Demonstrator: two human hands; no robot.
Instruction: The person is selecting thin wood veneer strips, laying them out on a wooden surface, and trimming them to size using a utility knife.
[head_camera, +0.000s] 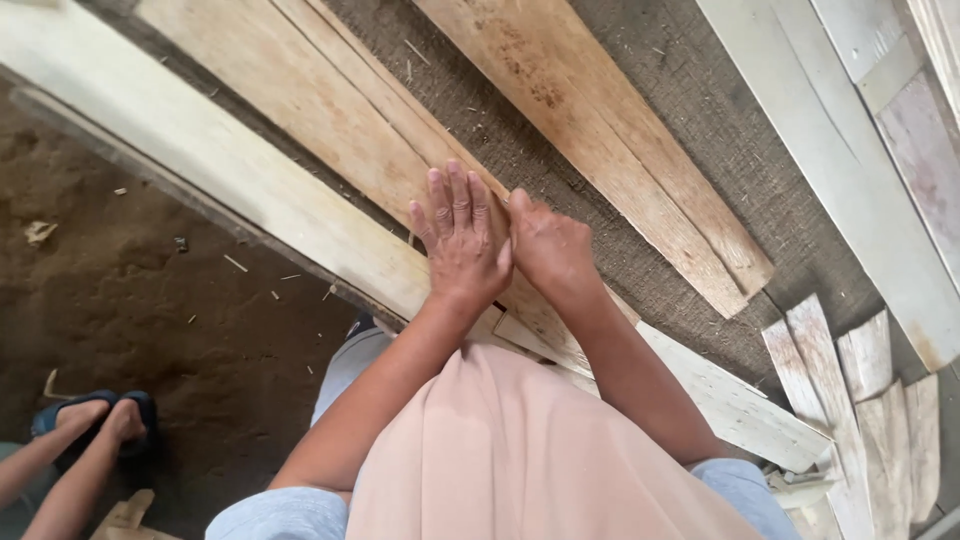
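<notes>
pale wood: my left hand (458, 240) lies flat, fingers spread, on the plank (330, 120), pinning it to the sacking-covered desk (700, 150); my right hand (548, 248) presses beside it, holding nothing.

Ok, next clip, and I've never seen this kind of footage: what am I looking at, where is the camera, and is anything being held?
There is no machine here. The single picture comes from a camera on a person's head, looking down past their pink top at their two bare hands. The left hand lies flat, fingers spread, on a long wooden plank. The right hand presses beside it on the same plank, touching the left. Neither hand grips anything. More planks lie on a coarse grey mat, with short offcuts at the right. Someone else's feet in blue sandals stand on the dirt floor.
</notes>
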